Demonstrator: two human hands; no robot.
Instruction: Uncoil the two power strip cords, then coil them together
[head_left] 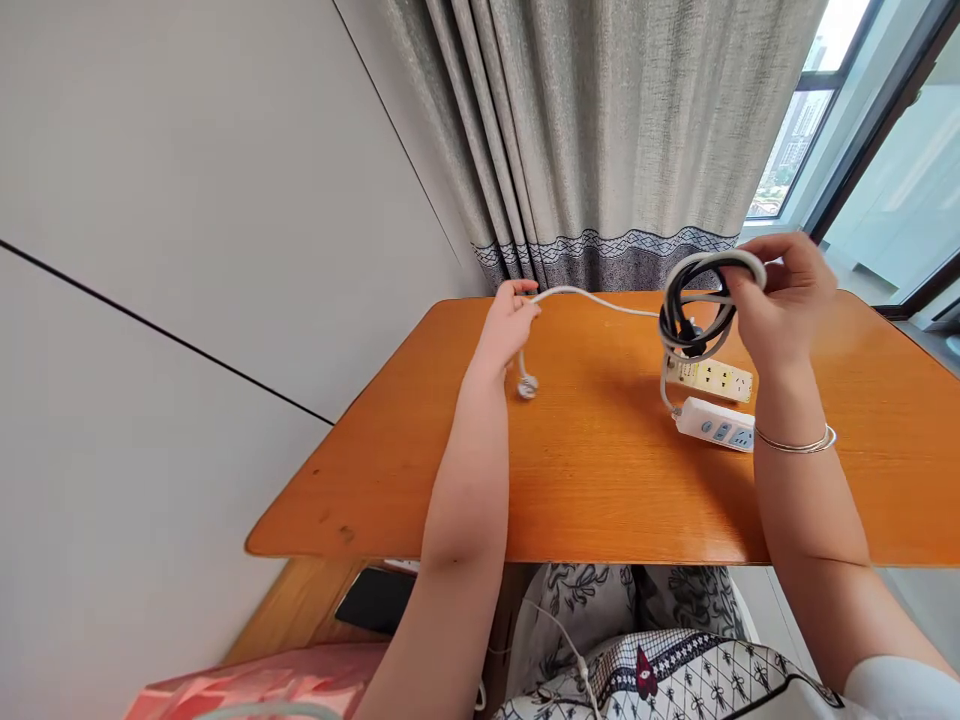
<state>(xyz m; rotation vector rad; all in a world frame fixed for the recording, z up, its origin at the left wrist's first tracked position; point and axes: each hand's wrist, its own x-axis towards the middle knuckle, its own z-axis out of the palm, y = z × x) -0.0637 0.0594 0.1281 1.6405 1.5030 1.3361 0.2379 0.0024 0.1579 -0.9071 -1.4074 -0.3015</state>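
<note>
My left hand (514, 318) is closed on a white power cord near its end, and the white plug (527, 386) dangles just below the fingers. From there the white cord (592, 295) runs across to the right, into a loose coil. That coil of white and black cords (679, 290) hangs from my right hand (784, 295), pinched between thumb and fingers. A black plug (691, 338) shows inside the loops. Under the coil lie a white power strip (716, 424) with blue-grey sockets and a cream power strip (712, 378). My right wrist partly covers their right ends.
The strips lie on a brown wooden table (600, 480). A grey curtain (615, 130) hangs behind it, with a pale wall panel (165, 200) on the left and a window (795, 140) at right. Below the table's left edge are a dark flat object (375, 600) and pink material (262, 685).
</note>
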